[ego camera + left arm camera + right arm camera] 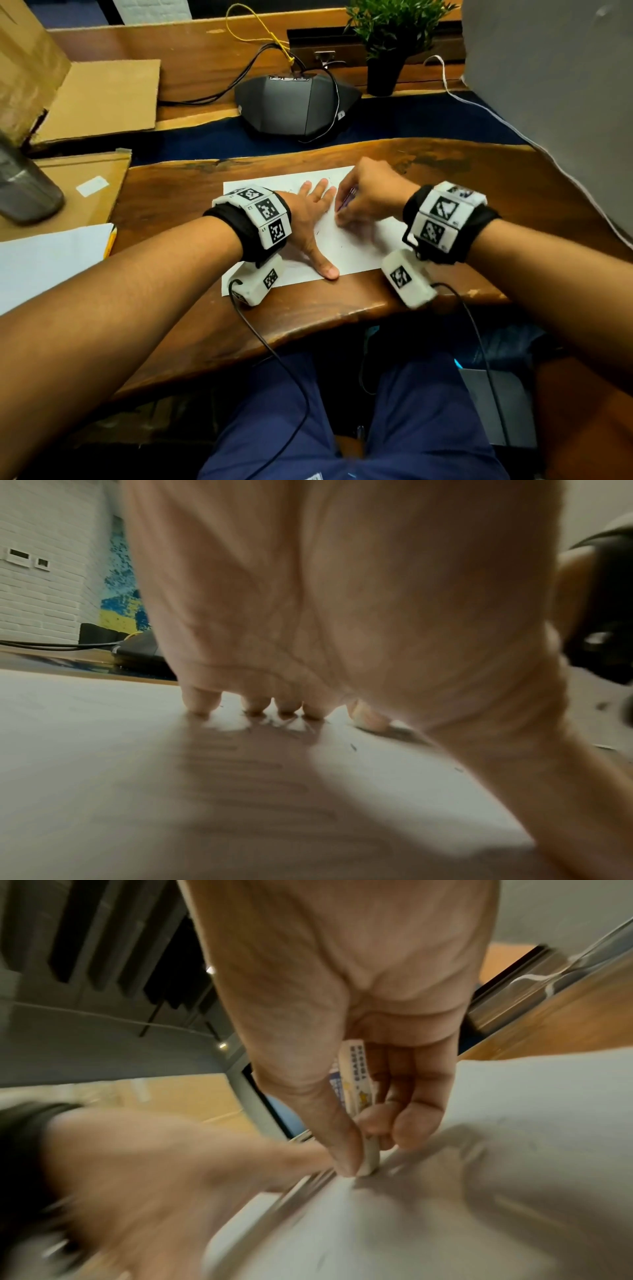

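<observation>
A white sheet of paper (363, 246) with faint pencil marks lies on the wooden desk (191, 318). My left hand (313, 219) lies flat on the sheet with fingers spread, holding it down; its fingertips (202, 704) press the paper (103, 750). My right hand (363, 198) pinches a white eraser (356, 1085) in a printed sleeve between thumb and fingers. The eraser's tip (369, 1161) touches the paper (531, 1096) just beside the left hand (171, 1164). The wrist views are blurred.
A black conference speaker (298, 106) with cables sits behind the sheet, and a potted plant (390, 41) stands to its right. Cardboard boxes (92, 99), a dark bottle (24, 185) and white papers (48, 253) occupy the left. A grey panel (555, 85) rises at right.
</observation>
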Demonstrator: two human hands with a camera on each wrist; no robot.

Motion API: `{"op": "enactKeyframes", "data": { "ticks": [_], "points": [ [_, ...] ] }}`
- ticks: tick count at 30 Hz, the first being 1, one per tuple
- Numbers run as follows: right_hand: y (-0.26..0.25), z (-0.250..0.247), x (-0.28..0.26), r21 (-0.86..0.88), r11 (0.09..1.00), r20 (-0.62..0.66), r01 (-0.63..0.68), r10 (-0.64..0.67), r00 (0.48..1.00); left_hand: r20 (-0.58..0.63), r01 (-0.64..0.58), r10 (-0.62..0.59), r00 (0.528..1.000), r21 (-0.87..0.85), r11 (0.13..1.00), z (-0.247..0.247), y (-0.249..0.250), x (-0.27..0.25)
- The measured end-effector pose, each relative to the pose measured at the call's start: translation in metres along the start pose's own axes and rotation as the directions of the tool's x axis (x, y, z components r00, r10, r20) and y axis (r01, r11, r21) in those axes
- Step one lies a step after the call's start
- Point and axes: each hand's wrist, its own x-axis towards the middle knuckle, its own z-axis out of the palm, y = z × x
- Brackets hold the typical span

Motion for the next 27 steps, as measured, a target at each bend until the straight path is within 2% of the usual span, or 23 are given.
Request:
{"op": "enactKeyframes", "data": {
  "ticks": [2, 4, 6, 9, 13, 17, 19, 21, 23, 27],
  "points": [
    [-0.003, 0.008, -0.016, 0.002, 0.999, 0.126, 0.041, -0.041, 0.991, -0.008, -0.012, 0.012, 1.0, -0.006, 1.0, 0.001, -0.001, 0.001],
    [0.001, 0.002, -0.019, 0.046, 0.999, 0.217, 0.004, -0.013, 0.976, -0.004, -0.018, 0.018, 1.0, -0.008, 1.0, 0.001, -0.002, 0.001],
    [0.008, -0.009, -0.011, 0.006, 1.0, 0.132, -0.017, 0.016, 0.991, 0.001, -0.023, 0.023, 1.0, -0.002, 1.0, 0.001, -0.003, 0.002],
    [0.015, -0.019, 0.003, 0.068, 0.995, 0.013, -0.077, 0.076, 0.997, 0.002, -0.033, 0.033, 0.999, -0.016, 0.999, 0.0, -0.006, 0.0],
    [0.011, -0.022, 0.016, 0.081, 0.992, -0.014, -0.098, 0.099, 0.995, 0.024, -0.047, 0.048, 0.999, -0.044, 0.998, -0.006, -0.01, -0.002],
    [0.009, -0.017, 0.021, -0.007, 0.994, -0.032, -0.106, 0.106, 0.994, 0.021, -0.001, 0.003, 1.0, -0.056, 0.998, -0.002, -0.014, -0.002],
    [0.007, -0.007, 0.017, -0.068, 0.996, 0.014, -0.057, 0.058, 0.998, 0.014, 0.001, 0.0, 1.0, -0.057, 0.998, 0.0, -0.014, -0.001],
    [-0.002, 0.002, 0.007, -0.1, 0.995, 0.121, 0.0, 0.012, 0.993, 0.017, 0.006, -0.005, 1.0, -0.063, 0.998, -0.001, -0.014, 0.0],
    [-0.006, 0.0, 0.008, -0.084, 0.996, 0.169, -0.003, 0.017, 0.985, 0.016, 0.009, -0.008, 1.0, -0.067, 0.998, -0.002, -0.013, 0.0],
    [0.004, -0.019, 0.029, -0.029, 0.99, -0.034, -0.137, 0.136, 0.99, 0.003, 0.015, -0.015, 1.0, -0.076, 0.997, 0.0, -0.014, 0.001]
  ]
}}
